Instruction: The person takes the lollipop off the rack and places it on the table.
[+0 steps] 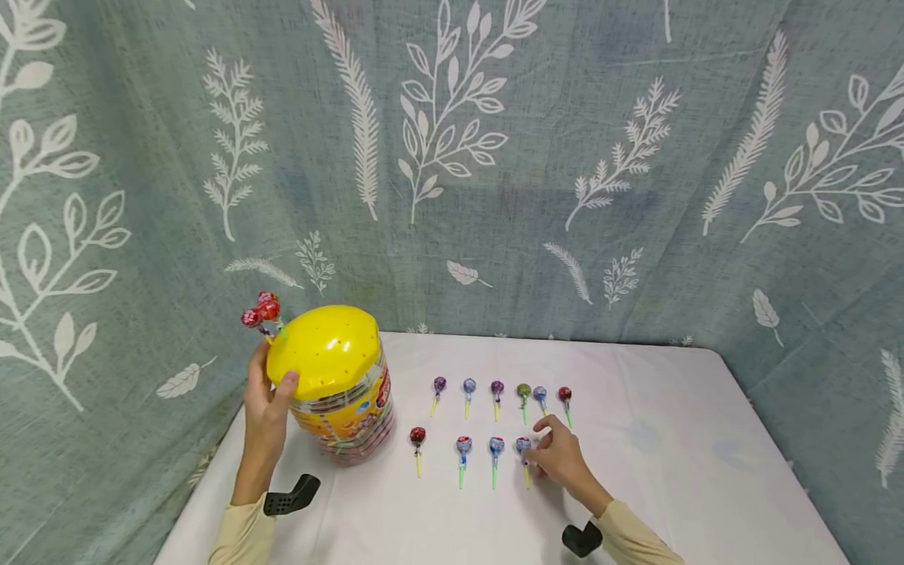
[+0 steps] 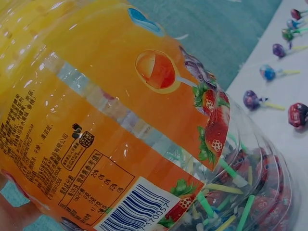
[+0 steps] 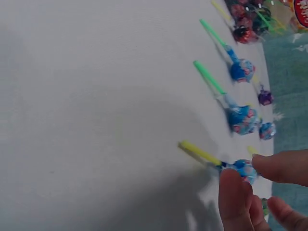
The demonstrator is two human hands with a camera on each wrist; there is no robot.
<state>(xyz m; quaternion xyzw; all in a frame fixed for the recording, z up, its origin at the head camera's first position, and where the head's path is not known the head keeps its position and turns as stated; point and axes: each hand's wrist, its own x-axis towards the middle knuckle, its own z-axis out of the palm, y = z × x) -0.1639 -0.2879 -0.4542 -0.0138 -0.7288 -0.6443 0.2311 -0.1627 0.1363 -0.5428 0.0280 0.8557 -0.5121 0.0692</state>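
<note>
Ten lollipops: lie in two rows on the white surface (image 1: 671, 439), six in the far row, four in the near row, right of centre in the head view.
Blue lollipop (image 1: 523, 446): last on the right of the near row, yellow stick pointing toward the lower edge of the frame.
Right hand (image 1: 559, 455): thumb and forefinger pinch the wrapped blue head of that lollipop; the right wrist view shows fingertips (image 3: 279, 167) closed on it.
Neighbours: two more blue lollipops with green sticks (image 1: 497, 447) just to its left, a red one (image 1: 417, 435) further left.
Lollipop jar (image 1: 342, 392): clear plastic tub with orange label and yellow perforated lid, lower left of the frame, tilted, full of lollipops.
Left hand (image 1: 264, 404): wrapped round the jar's left side, thumb on the lid rim.
Red lollipops (image 1: 261, 310): stand up at the lid's upper left edge.
Backdrop: green leaf-print cloth (image 1: 494, 157).
</note>
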